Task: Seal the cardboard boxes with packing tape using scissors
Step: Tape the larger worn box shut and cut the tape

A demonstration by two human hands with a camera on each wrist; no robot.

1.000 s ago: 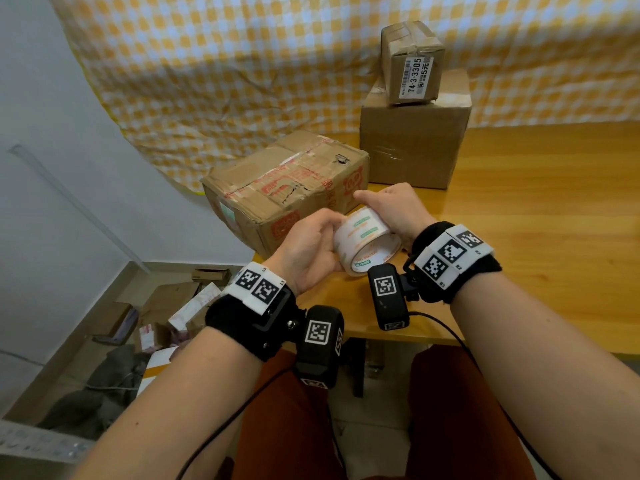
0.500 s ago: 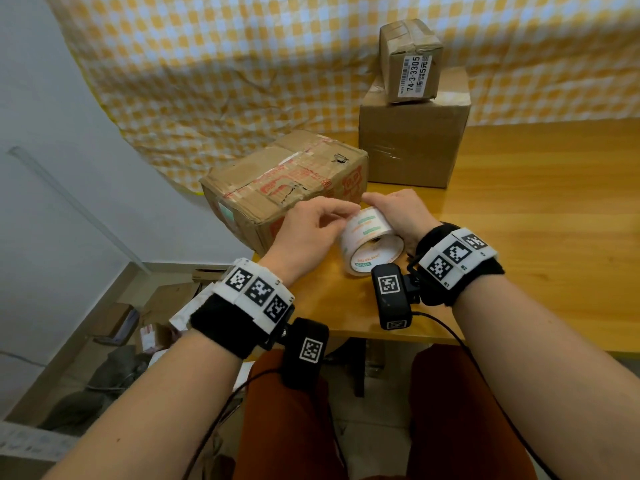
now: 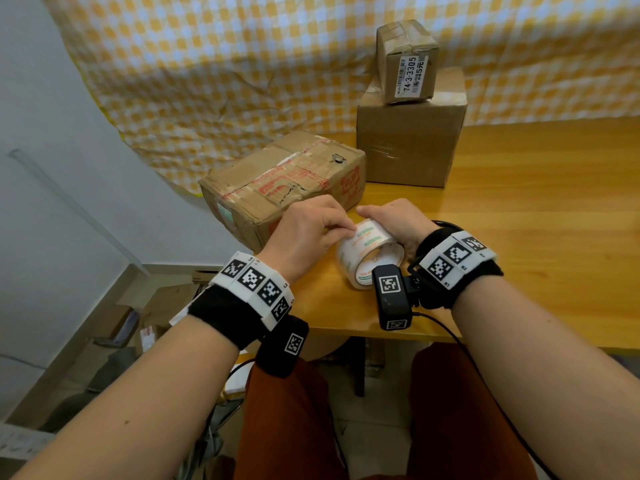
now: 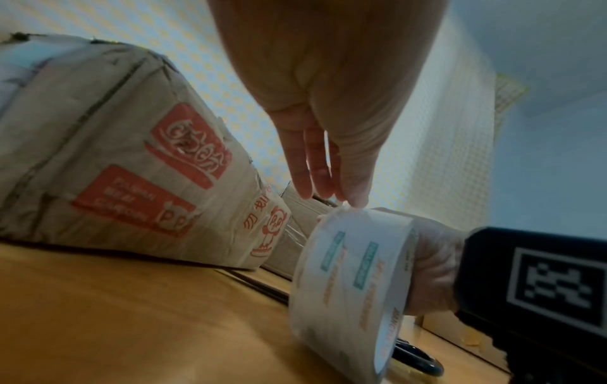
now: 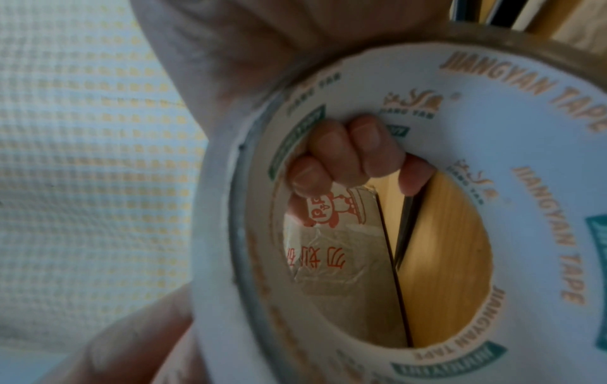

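A white roll of packing tape (image 3: 369,252) stands on edge on the wooden table (image 3: 519,237), near its front edge. My right hand (image 3: 394,221) grips the roll from the right, with its fingers (image 5: 354,153) curled through the core. My left hand (image 3: 311,230) reaches in from the left, and its straight fingertips (image 4: 351,200) touch the top of the roll (image 4: 348,272). Scissors lie on the table behind the roll: a black handle loop (image 4: 418,357) shows, and the blades (image 5: 404,233) are visible through the core. A worn cardboard box with red print (image 3: 284,181) lies just beyond my hands.
A larger brown box (image 3: 412,143) stands at the back of the table with a small labelled box (image 3: 407,60) on top. A yellow checked cloth (image 3: 225,81) hangs behind. Left of the table there is a drop to the floor, with cardboard clutter (image 3: 138,317).
My left hand let go of the roll's left side and moved up, so its fingertips now touch the top. The roll has come down onto the table, still in my right hand.
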